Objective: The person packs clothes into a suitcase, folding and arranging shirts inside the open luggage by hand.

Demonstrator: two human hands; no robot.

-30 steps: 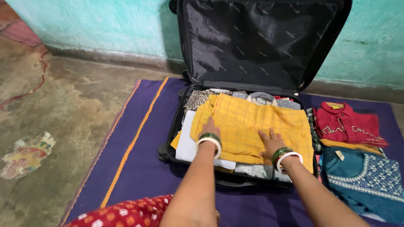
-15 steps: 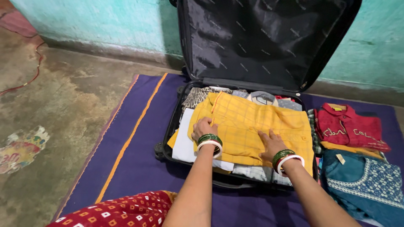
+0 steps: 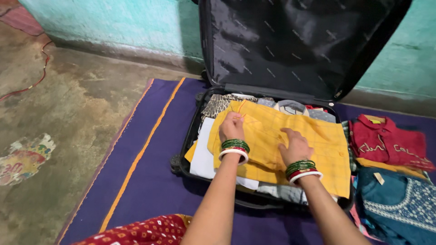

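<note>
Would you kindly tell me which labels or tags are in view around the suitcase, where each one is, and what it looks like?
Small yellow-green neck label: inside the collar of the folded red shirt, right of the black suitcase; rectangular.
Pale cream tag: on the folded teal embroidered garment, lower right; small, rectangular, tilted.
No packages, signs or screens visible.

The single head-worn camera looked steeply down and forward from close above the person's outstretched arms, facing the open suitcase (image 3: 190,149) on the purple mat (image 3: 150,181) and the turquoise wall (image 3: 113,22) just beyond.
</note>
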